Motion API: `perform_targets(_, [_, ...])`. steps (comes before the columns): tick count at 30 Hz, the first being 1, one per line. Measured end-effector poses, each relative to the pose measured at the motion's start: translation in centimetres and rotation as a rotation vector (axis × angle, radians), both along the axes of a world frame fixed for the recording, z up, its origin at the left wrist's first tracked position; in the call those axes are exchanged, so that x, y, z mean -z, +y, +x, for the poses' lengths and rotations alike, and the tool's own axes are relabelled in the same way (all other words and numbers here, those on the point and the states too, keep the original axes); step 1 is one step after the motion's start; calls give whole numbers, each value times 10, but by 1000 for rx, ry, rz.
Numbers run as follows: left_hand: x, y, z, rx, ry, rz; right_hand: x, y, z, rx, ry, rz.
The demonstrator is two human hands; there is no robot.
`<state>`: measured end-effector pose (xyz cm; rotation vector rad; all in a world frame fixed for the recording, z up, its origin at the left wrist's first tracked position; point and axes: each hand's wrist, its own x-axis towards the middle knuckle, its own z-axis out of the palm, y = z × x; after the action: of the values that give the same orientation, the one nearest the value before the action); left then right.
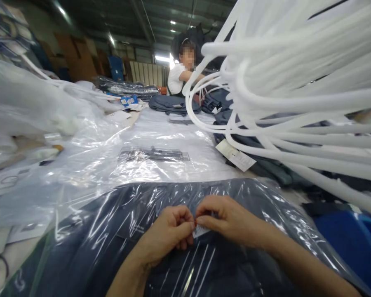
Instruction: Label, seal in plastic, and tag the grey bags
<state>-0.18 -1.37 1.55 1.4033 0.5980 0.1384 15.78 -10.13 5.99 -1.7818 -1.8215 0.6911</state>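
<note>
Sticker (200, 231), small white label with a red mark, sits pinched between both my hands at the near edge of the table (6, 255), right on top of the bagged garment (105, 231). My left hand (168, 233) has its fingers curled together, thumb and forefinger clamped on the sticker's left end. My right hand (231, 220) is closed on the sticker's upper right edge, fingertips touching the left hand's. Bagged garment is dark navy fabric in clear glossy plastic, lying flat across the near edge. Beyond it, toward the table's middle, I see a stack of empty clear bags (154, 154) with a dark printed strip. White plastic hangers (297, 82) bunch along the right edge, over a pile of dark clothes with a paper tag (236, 155). Another person (181, 76) in a white top sits at the far edge.
</note>
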Motion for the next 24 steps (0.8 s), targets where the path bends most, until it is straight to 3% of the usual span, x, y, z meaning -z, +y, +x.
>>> perform_targets(5, [1,1,1,-1,-1,26,3,4,2,29,173,-138])
perform_targets(10, [0,4,4,-204,-56,111,11,3,13,243,250,-68])
perform_targets(12, [-1,3,4,-183,-81,228,11,1,18,329,371,-32])
perform_targets(16, [1,-7,5,141,-60,481,12,-3,19,429,664,-15])
perform_targets(18, [7,-13,5,211,-71,610,17,-4,15,427,815,-66])
perform_targets(24, [32,-29,-8,83,-177,1082,46,-10,14,444,1103,-78])
